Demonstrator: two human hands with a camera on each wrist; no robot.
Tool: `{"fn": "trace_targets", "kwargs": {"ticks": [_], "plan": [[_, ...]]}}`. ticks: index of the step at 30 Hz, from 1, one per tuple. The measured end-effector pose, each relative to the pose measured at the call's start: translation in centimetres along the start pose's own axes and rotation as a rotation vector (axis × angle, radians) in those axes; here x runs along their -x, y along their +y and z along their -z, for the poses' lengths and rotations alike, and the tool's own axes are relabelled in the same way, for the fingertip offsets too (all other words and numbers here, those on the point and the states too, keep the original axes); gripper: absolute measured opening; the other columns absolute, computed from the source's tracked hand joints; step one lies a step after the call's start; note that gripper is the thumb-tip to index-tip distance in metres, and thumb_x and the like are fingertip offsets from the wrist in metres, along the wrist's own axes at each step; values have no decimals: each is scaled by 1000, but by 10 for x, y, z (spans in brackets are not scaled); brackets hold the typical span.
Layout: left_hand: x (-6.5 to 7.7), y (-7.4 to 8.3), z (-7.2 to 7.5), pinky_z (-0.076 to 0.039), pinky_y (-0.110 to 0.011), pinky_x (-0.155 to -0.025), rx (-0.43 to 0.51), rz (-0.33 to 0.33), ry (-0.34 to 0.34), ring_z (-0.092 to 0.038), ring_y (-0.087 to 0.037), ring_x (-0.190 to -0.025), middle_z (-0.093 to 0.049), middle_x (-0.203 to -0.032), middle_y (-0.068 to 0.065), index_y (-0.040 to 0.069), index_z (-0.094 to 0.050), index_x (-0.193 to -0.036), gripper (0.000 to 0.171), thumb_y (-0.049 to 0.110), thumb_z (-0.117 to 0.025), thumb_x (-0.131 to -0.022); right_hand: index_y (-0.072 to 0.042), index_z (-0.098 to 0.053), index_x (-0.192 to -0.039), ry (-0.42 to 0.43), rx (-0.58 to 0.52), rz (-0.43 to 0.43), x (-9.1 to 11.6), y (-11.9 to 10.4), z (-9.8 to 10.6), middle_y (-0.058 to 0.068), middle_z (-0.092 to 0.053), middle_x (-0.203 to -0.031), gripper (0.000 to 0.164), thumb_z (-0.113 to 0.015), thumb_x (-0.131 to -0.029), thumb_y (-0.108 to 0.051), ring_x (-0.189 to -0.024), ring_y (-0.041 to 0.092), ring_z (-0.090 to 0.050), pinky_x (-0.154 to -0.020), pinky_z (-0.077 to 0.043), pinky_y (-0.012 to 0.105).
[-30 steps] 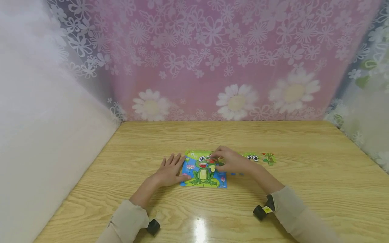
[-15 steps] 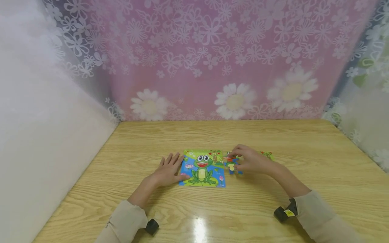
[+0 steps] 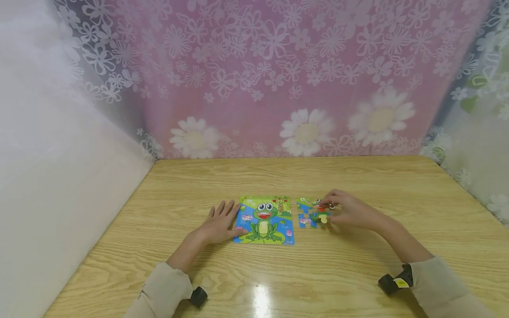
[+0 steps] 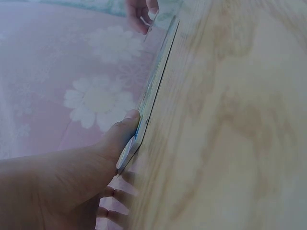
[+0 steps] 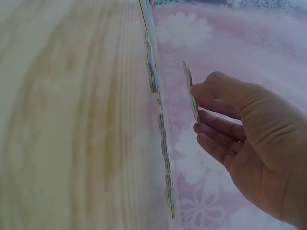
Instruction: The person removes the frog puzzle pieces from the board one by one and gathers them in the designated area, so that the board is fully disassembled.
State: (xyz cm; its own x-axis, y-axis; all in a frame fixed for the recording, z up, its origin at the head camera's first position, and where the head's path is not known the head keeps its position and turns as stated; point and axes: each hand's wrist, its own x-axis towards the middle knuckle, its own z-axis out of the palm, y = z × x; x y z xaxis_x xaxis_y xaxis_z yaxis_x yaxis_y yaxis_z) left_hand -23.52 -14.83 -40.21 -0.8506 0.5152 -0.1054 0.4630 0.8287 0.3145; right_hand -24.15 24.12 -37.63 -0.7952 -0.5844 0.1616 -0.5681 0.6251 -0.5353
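Observation:
A square frog picture puzzle board (image 3: 264, 227) lies flat on the table in the head view. My left hand (image 3: 222, 224) rests at its left edge, with the thumb over the board's border and the fingers spread straight on the table. To the right of the board, my right hand (image 3: 351, 212) pinches a jigsaw piece (image 3: 324, 218) printed with part of the frog's green body and yellow belly. In the right wrist view, the pinched piece (image 5: 190, 93) is seen edge-on, held apart from the row of pieces (image 5: 165, 153) on the table.
Loose jigsaw pieces (image 3: 306, 221) lie on the wooden table (image 3: 254, 269) just right of the board, partly hidden by my right hand. A floral pink curtain (image 3: 254, 88) hangs behind the table's far edge. A white sheet (image 3: 71, 168) borders the left side.
My right hand has moved right with the jigsaw piece, from over the board to above the loose pieces, uncovering the frog picture. The left hand has stayed in place.

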Motion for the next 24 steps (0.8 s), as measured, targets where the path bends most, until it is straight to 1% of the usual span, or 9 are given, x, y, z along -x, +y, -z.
{"fn": "trace_targets", "kwargs": {"ticks": [5,8,14,19,24], "plan": [[0,-1,0,-1,-56,-104,7,6,-4,1,-37,-136,-7,-151,-16,7,-14,-148,85,56,-50,-88,-3,-64,-108,4,25,12,10,10,3,5,-52,-105,29,-67,-79,-1,-92,25,-51,-74,-46,42],[0,-1,-1,-1,-56,-104,13,2,-4,1,-37,-136,-7,-151,-16,6,-14,-148,85,56,-50,-88,-5,-64,-108,-11,33,13,16,15,4,4,-52,-104,29,-69,-79,-4,-91,23,-51,-73,-46,40],[0,-1,-1,-1,-55,-104,1,4,-2,1,-36,-136,-6,-151,-15,8,-13,-148,85,57,-48,-88,-8,-64,-110,-56,-4,11,21,21,3,5,-51,-105,31,-70,-80,-4,-90,22,-50,-69,-46,36],[1,0,-1,-1,-56,-104,21,-2,4,1,-38,-135,-7,-151,-17,6,-14,-148,85,56,-49,-88,-8,-65,-107,-61,-1,39,21,23,0,3,-53,-103,29,-71,-79,-5,-91,22,-52,-73,-47,38],[0,-1,-2,0,-56,-104,13,2,2,2,-37,-136,-6,-151,-16,7,-13,-148,85,57,-48,-88,-11,-65,-105,-59,15,46,22,28,-3,2,-53,-105,28,-74,-79,-11,-94,22,-51,-79,-45,44]]}}
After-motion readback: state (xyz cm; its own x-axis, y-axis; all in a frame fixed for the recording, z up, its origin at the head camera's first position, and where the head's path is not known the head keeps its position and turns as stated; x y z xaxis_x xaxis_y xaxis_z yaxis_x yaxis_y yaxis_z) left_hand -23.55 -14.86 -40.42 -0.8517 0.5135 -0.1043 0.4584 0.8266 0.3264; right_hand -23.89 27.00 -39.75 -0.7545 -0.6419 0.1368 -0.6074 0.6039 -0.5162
